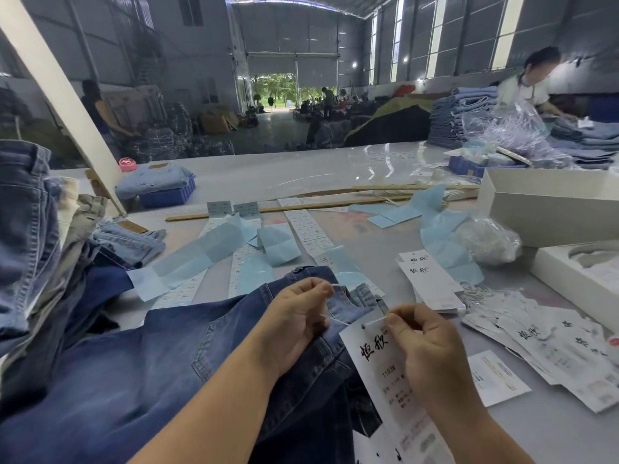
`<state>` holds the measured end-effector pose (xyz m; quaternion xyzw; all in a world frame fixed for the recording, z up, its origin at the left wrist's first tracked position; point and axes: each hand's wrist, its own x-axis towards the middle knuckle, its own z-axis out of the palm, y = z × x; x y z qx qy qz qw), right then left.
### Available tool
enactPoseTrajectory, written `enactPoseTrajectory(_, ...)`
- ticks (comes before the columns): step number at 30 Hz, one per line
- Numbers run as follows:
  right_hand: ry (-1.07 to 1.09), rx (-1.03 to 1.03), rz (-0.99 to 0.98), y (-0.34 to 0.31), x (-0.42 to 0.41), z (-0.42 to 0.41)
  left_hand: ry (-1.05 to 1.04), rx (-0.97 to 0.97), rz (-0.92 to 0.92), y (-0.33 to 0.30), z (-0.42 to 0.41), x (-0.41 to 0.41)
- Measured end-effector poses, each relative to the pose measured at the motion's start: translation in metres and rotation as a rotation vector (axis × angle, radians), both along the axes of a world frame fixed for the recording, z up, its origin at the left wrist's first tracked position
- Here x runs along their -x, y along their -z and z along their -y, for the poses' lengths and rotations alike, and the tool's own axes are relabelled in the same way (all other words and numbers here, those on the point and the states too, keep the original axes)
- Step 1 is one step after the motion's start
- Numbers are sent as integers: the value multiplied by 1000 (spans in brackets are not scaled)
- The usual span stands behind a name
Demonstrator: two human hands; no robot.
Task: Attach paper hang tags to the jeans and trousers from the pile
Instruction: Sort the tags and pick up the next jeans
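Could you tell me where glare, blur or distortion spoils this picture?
Head view: glare streaks the far table; the open doorway is overexposed; wide-angle distortion bends the white beam; the hang tag print by the right hand is soft.

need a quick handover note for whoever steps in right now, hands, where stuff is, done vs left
Left hand: pinches the waistband of the dark blue denim jeans lying on the grey table.
Right hand: pinches the top of a white paper hang tag with black characters, held at the waistband.
Spare white hang tags are spread to the right; the pile of jeans and trousers is on the left.
Done: tag brought to the jeans. I cannot tell whether it is fastened.
Left: the pile.
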<state>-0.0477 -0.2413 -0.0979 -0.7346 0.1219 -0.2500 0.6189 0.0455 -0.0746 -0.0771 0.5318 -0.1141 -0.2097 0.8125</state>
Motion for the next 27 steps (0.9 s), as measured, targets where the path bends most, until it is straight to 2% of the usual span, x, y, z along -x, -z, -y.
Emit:
enactPoseTrajectory(4,1,58,52,0,7,-3,-53,23,-27,2,5,1)
enactPoseTrajectory(8,141,148,93,-3,8,0,-46,-46,41,2,7,2)
enactPoseTrajectory(13,201,127,55,-7,7,11,-63,-151,82,2,10,4)
enactPoseTrajectory(19,326,136,81,-7,10,17,-44,-585,398,0,17,12)
enactPoseTrajectory(27,421,165,143,-17,16,37,72,-779,686,-11,39,22)
